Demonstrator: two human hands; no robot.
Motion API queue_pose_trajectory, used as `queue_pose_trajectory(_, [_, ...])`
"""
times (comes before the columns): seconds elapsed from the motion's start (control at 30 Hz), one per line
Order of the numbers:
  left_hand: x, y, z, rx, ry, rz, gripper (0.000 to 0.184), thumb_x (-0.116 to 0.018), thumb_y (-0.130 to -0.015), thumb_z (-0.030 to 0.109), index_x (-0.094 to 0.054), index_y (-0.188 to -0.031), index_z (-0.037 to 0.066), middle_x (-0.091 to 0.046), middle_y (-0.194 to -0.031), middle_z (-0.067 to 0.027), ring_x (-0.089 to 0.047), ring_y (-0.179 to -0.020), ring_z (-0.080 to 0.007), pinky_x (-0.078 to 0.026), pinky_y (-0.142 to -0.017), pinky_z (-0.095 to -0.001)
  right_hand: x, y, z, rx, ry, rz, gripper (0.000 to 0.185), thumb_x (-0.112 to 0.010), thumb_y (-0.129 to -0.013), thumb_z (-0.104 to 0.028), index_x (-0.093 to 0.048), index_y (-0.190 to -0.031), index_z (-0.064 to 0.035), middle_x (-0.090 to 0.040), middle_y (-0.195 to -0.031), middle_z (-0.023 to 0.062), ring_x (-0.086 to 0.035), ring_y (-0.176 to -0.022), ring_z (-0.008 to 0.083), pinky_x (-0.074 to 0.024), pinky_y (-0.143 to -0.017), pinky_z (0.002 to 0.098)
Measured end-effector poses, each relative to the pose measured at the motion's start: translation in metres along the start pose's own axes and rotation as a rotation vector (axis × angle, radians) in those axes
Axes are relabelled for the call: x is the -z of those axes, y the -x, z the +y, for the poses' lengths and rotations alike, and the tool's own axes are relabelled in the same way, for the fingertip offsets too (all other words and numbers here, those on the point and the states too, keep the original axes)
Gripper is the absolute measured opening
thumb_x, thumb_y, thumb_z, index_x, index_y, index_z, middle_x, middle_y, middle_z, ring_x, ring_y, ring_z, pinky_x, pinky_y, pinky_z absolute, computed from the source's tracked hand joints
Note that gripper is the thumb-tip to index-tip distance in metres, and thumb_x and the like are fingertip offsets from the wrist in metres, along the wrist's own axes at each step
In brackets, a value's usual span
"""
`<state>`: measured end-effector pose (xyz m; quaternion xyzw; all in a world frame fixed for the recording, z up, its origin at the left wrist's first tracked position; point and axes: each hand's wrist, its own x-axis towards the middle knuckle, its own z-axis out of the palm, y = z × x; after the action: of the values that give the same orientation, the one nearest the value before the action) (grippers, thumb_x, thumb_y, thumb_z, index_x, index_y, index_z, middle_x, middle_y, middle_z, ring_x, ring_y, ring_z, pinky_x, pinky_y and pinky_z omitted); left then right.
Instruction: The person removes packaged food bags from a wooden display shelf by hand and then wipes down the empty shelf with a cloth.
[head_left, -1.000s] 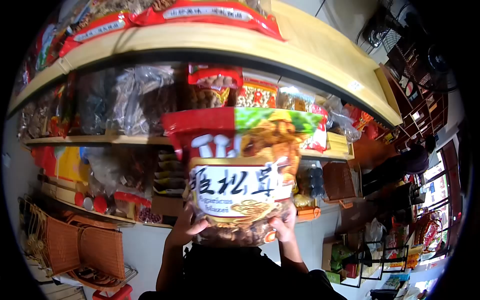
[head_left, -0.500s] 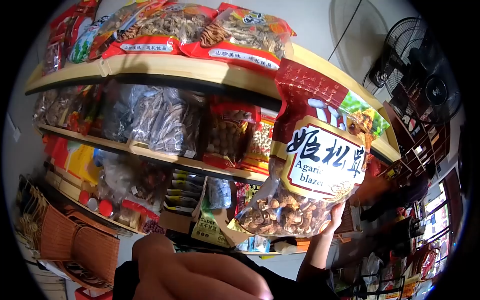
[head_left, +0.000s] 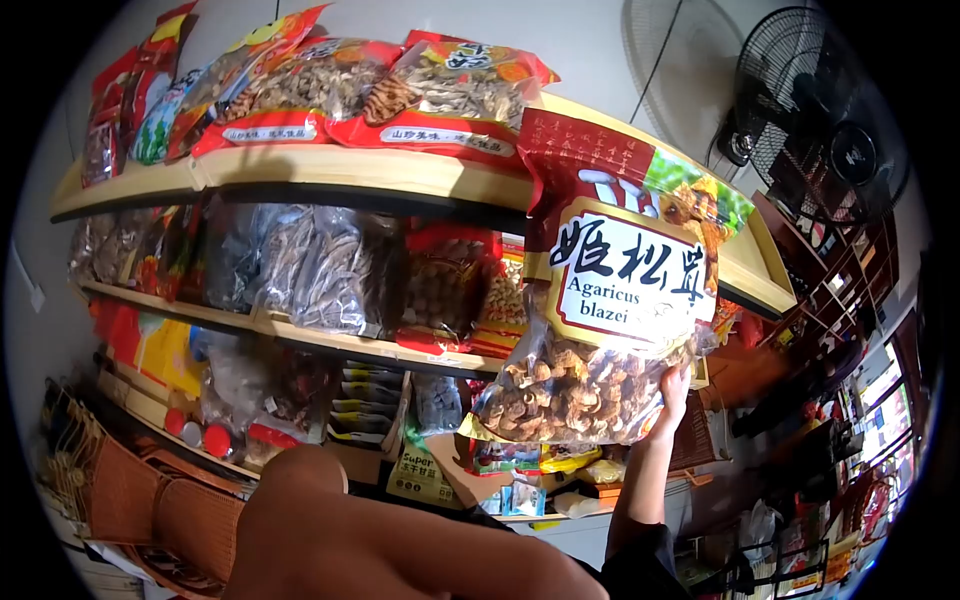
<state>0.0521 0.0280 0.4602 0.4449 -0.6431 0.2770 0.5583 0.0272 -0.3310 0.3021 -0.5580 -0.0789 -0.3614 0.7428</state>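
Note:
On the right, my right hand (head_left: 674, 400) is closed on the lower right edge of a bag of dried mushrooms (head_left: 590, 395). The bag has a red top and a pale label reading "Agaricus blazei", and is held tilted in front of the shelves. Brown dried mushrooms show through its clear lower part. My left hand (head_left: 400, 540) looms large and blurred at the bottom, very near the camera. Its fingertips lie out of view, so what it may hold is hidden.
Wooden shelves (head_left: 300, 165) carry bagged dried goods, with red-edged mushroom bags (head_left: 450, 100) on top. Red-capped jars (head_left: 217, 438) stand lower left. Wicker chairs (head_left: 195, 525) are at bottom left, and a black fan (head_left: 820, 130) is at upper right.
The bag of dried mushrooms and my right hand have shifted slightly left and up in view, and the bag's label shows more fully. My left hand reaches farther right. The shelf's top sits lower.

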Motion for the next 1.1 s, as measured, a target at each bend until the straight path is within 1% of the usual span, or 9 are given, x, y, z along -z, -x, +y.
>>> queue_pose_trajectory(0.13, [-0.005,-0.009,-0.006,-0.013,0.006,-0.049,0.027,-0.069,-0.081,0.02,-0.065,-0.103,0.005,-0.065,-0.101,-0.01,-0.062,-0.086,-0.021,-0.051,-0.074,-0.0331,0.012,-0.023,0.003,-0.002,0.017,-0.015,0.067,-0.072,-0.084,-0.03,-0.043,-0.133,0.0043,-0.058,-0.124,0.0119,-0.058,-0.111,0.0189,-0.0429,-0.098,0.0333])
queue_pose_trajectory(0.17, [-0.007,-0.013,-0.007,-0.019,0.007,-0.06,0.028,-0.07,-0.08,0.02,-0.065,-0.104,0.005,-0.064,-0.102,-0.0104,-0.062,-0.087,-0.0211,-0.051,-0.075,-0.0333,0.01,-0.03,0.005,0.068,-0.015,-0.051,0.066,-0.062,-0.089,-0.031,-0.035,-0.139,0.002,-0.052,-0.129,0.0183,-0.058,-0.114,0.0279,-0.0498,-0.095,0.0412])
queue_pose_trajectory(0.4, [-0.022,-0.03,-0.027,0.048,-0.078,-0.186,0.036,-0.07,-0.078,0.017,-0.062,-0.11,0.002,-0.063,-0.108,-0.0135,-0.062,-0.092,-0.0223,-0.052,-0.079,-0.0346,-0.016,-0.094,-0.036,-0.036,-0.108,-0.047,0.061,-0.055,-0.094,-0.037,-0.038,-0.139,0.0007,-0.054,-0.13,0.0185,-0.062,-0.109,0.0279,-0.0534,-0.092,0.0414])
queue_pose_trajectory(0.5, [-0.021,-0.032,-0.078,0.173,-0.374,-0.323,0.077,-0.076,-0.071,0.013,-0.042,-0.138,-0.002,-0.047,-0.137,-0.0243,-0.051,-0.122,-0.0319,-0.047,-0.096,-0.0429,-0.029,-0.125,-0.055,-0.1,-0.26,-0.104,0.057,-0.053,-0.095,-0.038,-0.043,-0.139,-0.0016,-0.056,-0.13,0.017,-0.061,-0.112,0.028,-0.0507,-0.096,0.0443])
queue_pose_trajectory(0.57, [-0.033,-0.027,-0.113,0.322,-0.523,-0.369,0.093,-0.078,-0.076,0.023,-0.022,-0.147,0.004,-0.04,-0.139,-0.0301,-0.046,-0.127,-0.0419,-0.039,-0.108,-0.0474,-0.039,-0.145,-0.065,-0.086,-0.263,-0.058,0.057,-0.054,-0.094,-0.039,-0.044,-0.138,-0.0035,-0.058,-0.127,0.0156,-0.061,-0.111,0.0271,-0.0517,-0.094,0.0438])
queue_pose_trajectory(0.67, [-0.047,-0.03,-0.149,0.527,-0.459,-0.349,0.101,-0.081,-0.075,0.03,-0.017,-0.148,0.002,-0.034,-0.144,-0.0344,-0.039,-0.133,-0.0448,-0.036,-0.11,-0.0473,-0.036,-0.183,-0.071,-0.126,-0.257,-0.133,0.05,-0.057,-0.094,-0.037,-0.052,-0.128,-0.0003,-0.063,-0.121,0.0136,-0.065,-0.103,0.0231,-0.0519,-0.093,0.0378])
queue_pose_trajectory(0.8, [-0.059,-0.046,-0.184,0.501,-0.449,-0.239,0.091,-0.077,-0.079,0.023,-0.02,-0.147,0.002,-0.05,-0.131,-0.0328,-0.053,-0.121,-0.0427,-0.043,-0.103,-0.0447,-0.056,-0.214,-0.086,-0.091,-0.039,-0.056,0.047,-0.063,-0.091,-0.034,-0.055,-0.124,0.0001,-0.064,-0.116,0.0148,-0.066,-0.1,0.0223,-0.0549,-0.088,0.0343])
queue_pose_trajectory(0.83, [-0.06,-0.052,-0.188,0.602,-0.396,-0.217,0.085,-0.078,-0.079,0.022,-0.029,-0.147,0.007,-0.057,-0.125,-0.0274,-0.056,-0.12,-0.0366,-0.044,-0.1,-0.0434,-0.048,-0.235,-0.079,-0.108,-0.088,-0.181,0.048,-0.063,-0.091,-0.035,-0.055,-0.122,0.0011,-0.064,-0.114,0.0155,-0.067,-0.098,0.0228,-0.0556,-0.086,0.0327])
queue_pose_trajectory(1.1, [-0.056,-0.074,-0.246,0.556,-0.67,-0.262,0.07,-0.072,-0.085,0.018,-0.036,-0.143,0.005,-0.056,-0.127,-0.0283,-0.054,-0.122,-0.0384,-0.045,-0.098,-0.0435,-0.044,-0.305,-0.054,-0.356,-0.187,-0.276,0.039,-0.056,-0.097,-0.029,-0.055,-0.12,0.0027,-0.067,-0.11,0.0163,-0.07,-0.088,0.0227,-0.0603,-0.079,0.037])
